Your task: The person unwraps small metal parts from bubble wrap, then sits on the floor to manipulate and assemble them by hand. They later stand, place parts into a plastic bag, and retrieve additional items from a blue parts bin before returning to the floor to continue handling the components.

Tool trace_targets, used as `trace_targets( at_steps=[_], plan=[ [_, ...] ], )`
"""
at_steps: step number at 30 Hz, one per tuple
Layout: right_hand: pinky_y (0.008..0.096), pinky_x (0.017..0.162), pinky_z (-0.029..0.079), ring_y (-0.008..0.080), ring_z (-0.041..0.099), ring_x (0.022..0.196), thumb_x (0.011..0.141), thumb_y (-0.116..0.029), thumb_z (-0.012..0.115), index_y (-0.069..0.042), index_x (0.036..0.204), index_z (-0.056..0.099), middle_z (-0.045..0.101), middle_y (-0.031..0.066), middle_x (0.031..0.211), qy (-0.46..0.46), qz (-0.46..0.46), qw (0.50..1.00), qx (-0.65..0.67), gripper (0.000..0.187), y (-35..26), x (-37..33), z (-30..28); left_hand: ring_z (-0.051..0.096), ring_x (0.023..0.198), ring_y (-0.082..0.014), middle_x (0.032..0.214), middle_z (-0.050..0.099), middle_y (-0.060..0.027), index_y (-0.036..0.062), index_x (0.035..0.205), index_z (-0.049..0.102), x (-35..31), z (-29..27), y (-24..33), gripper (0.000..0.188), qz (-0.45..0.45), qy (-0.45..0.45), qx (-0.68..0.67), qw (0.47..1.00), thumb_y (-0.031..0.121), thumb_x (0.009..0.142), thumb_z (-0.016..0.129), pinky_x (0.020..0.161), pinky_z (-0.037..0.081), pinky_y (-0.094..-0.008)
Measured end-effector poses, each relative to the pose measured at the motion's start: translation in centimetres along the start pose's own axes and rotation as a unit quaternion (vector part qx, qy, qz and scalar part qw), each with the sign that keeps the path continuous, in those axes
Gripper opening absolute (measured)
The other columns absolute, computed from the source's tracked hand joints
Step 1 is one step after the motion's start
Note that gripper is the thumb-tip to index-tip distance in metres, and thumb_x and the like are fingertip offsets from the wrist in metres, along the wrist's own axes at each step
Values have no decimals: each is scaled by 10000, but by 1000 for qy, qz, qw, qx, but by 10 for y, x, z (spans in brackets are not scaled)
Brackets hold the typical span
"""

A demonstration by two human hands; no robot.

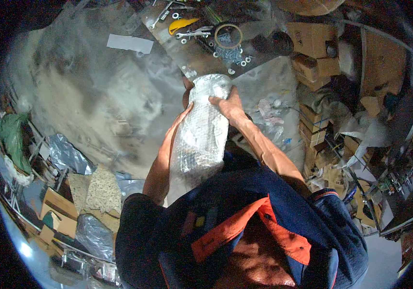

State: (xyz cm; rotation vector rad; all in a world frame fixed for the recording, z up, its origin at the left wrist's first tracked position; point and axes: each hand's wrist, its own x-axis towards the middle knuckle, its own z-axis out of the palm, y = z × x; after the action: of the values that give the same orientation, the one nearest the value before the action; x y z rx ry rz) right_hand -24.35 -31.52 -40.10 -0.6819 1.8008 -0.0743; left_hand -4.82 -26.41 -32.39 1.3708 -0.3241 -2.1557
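A long bundle in clear bubble wrap lies between my two hands, in front of my chest. My right hand grips its right side near the far end, thumb over the top. Along the left side my left hand presses against the wrap, with most of its fingers hidden behind the bundle. What is inside the wrap looks pale and does not show clearly. Just beyond the bundle is a dark board with a ring like a tape roll, a heap of bolts and a wrench.
A yellow curved object and scattered washers lie on the board. Left of it is a white paper strip on the dusty grey surface. Cardboard boxes stand at the right, and crumpled plastic sheeting at the left.
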Motion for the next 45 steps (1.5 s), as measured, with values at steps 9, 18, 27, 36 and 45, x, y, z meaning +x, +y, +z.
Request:
trace_targets(
  at_steps=[9,18,27,36,45],
  plan=[
    [434,979,521,311,605,1164,855,-77,728,36,1415,420,587,192,1308,-123,114,941,293,649,2,-60,-29,648,1054,-212,1182,680,-129,7,1341,573,31,-7,-13,512,-228,101,-278,928,353,970,640,914,521,-325],
    [422,945,529,283,625,1114,854,-195,757,37,1355,507,630,178,1250,-165,65,937,300,606,21,-33,-35,617,1085,-216,1238,638,-125,-27,1298,581,57,-21,-25,544,-93,93,-92,987,371,940,676,934,494,-355],
    [411,813,545,297,661,982,858,-285,742,83,1270,523,644,251,1144,75,-170,979,-88,594,30,-27,-34,639,1015,-200,1164,671,-100,-26,1311,567,71,-30,-50,538,-84,130,-27,988,378,961,631,886,509,-343],
    [337,718,536,208,659,754,870,-222,729,21,974,674,691,132,788,-115,-229,955,-150,270,-24,-44,-46,615,1090,-229,1246,630,-123,2,1388,513,46,-2,-7,598,-80,181,101,975,400,955,621,904,511,-360],
    [511,818,527,451,659,987,820,-370,731,82,1159,567,665,325,989,-35,-169,961,-214,588,-19,-66,-15,466,1323,-245,1489,448,-161,34,1550,276,60,-29,-45,896,-101,70,-217,968,481,898,698,1088,412,-374]
  ],
)
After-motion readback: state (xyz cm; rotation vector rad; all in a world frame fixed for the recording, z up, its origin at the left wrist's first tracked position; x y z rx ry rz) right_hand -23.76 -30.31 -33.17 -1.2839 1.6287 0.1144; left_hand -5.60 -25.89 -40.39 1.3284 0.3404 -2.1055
